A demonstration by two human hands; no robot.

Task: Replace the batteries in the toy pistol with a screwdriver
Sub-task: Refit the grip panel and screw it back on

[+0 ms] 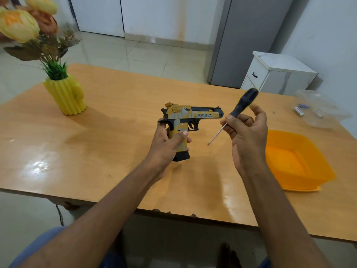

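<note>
A yellow, grey and black toy pistol [190,115] is held upright above the table's middle, barrel pointing right. My left hand [166,146] grips its handle, thumb across the side. My right hand [246,136] holds a screwdriver [242,104] with a black handle; its thin shaft slants down-left, and the tip hangs just right of the pistol's grip without touching it. Batteries [299,111] lie in a clear plastic container [326,117] at the far right.
An orange plastic tray [313,171] sits on the wooden table [116,132] right of my right hand. A yellow ribbed vase [66,95] with artificial flowers stands at the left. A white cabinet [276,74] stands behind the table's far right edge.
</note>
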